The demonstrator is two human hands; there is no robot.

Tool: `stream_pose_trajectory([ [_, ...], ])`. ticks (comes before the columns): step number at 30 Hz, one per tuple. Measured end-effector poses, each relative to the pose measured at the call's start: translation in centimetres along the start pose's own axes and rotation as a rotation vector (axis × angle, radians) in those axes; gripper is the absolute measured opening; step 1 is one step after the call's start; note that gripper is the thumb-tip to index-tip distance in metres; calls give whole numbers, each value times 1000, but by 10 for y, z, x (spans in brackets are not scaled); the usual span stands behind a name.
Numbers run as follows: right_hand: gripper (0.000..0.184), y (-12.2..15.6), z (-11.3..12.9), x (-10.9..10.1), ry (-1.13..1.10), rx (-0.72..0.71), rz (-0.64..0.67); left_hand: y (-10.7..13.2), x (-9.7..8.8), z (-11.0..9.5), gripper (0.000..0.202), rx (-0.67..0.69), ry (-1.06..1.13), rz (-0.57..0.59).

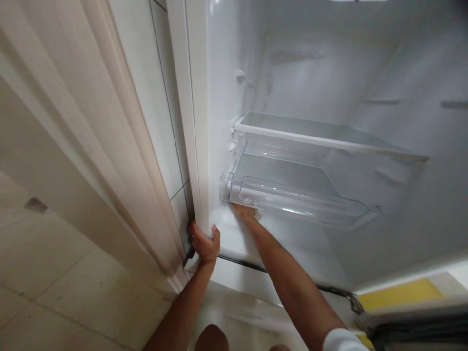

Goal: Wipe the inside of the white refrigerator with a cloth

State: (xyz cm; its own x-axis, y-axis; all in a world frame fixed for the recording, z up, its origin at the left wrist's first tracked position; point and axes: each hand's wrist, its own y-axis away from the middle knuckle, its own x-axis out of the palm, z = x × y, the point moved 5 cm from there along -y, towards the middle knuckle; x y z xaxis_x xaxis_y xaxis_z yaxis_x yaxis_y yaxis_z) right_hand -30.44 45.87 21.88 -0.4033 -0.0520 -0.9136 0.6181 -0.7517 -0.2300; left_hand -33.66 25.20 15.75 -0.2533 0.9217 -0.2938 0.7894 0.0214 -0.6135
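Note:
My left hand [205,243] is wrapped round the lower front edge of the refrigerator's left side wall [199,146]; its thumb is on the inner side and its fingers are on the outer side. Inside the refrigerator, my right hand [243,210] reaches under the clear plastic drawer [292,202] at the left. The drawer front covers its fingers. A small pale piece [258,213] shows beside that hand, too blurred to name. Above the drawer sits a glass shelf [329,134] with a white front rim.
A wooden door frame [120,136] stands close on the left, with tiled wall [164,97] between it and the refrigerator. Tiled floor [73,297] lies at lower left. A dark gasket [248,264] runs along the bottom edge. Something yellow [402,294] shows at lower right.

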Motion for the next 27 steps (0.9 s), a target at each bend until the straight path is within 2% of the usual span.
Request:
stream_pose_trajectory([
  [5,48,44,7,-10,18,7,6,-2,1,0,77,-39,21,19],
  [9,57,80,11,-21,1,-37,-36,-4,1,-3,78,-30,43,47],
  [15,58,117,12,-27,11,-71,-38,-6,-5,-13,79,13,45,65],
  [20,61,136,12,-30,51,-70,-95,-6,-7,-14,78,18,68,102],
  [27,60,140,14,-27,106,-56,-181,-7,-9,-15,79,49,148,107],
])
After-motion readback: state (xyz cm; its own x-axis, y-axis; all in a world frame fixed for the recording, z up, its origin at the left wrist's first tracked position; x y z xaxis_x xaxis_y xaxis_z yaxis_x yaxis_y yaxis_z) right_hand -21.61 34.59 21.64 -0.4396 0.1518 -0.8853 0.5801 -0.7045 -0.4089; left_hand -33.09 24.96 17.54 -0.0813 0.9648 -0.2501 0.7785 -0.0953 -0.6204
